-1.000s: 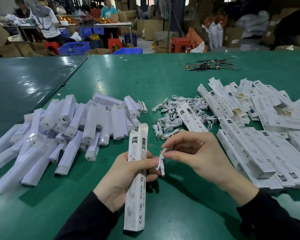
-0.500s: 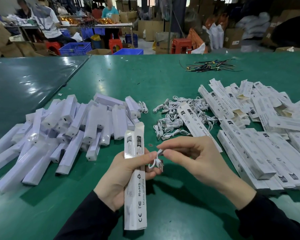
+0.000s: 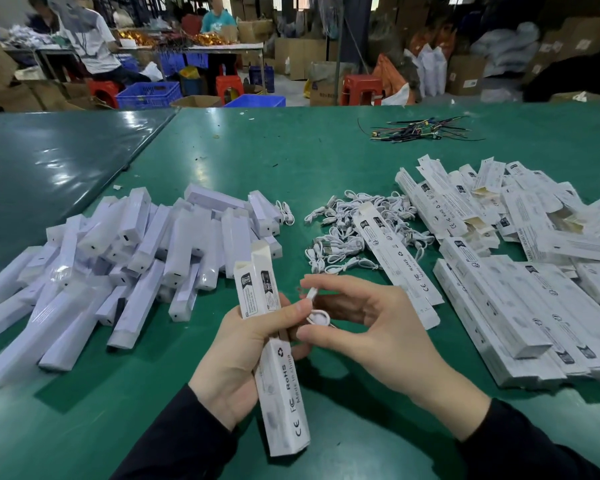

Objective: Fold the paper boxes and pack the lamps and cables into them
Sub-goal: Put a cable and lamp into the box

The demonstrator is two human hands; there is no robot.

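Head view:
- The left hand grips a folded box round its middle, thumb across the printed face. The box tilts with its open flaps toward 12 o'clock, probably so the mouth faces the other hand for loading.
- The right hand pinches a coiled white cable between thumb and fingers, just at 3 o'clock of the box and touching the left thumb tip. One plug end sticks up toward 11 o'clock. The coil seems to be kept tight so it will fit the narrow mouth.
- Whether a lamp is already inside this box cannot be told.
- The green counter carries the stock in sorted heaps, likely for reach: lamps in clear wrap at 9 to 10 o'clock of the hands, loose cables at 12 to 1 o'clock, flat boxes at 2 to 3 o'clock.
- One flat box lies across the cable heap and covers part of it; it could hinder the next pick there.
- A bundle of dark wires lies far off at 1 o'clock, well apart from the work.
- Nothing stands between the cable and the box mouth.
- Beyond the counter, other people sit at a table among crates, stools and cartons.
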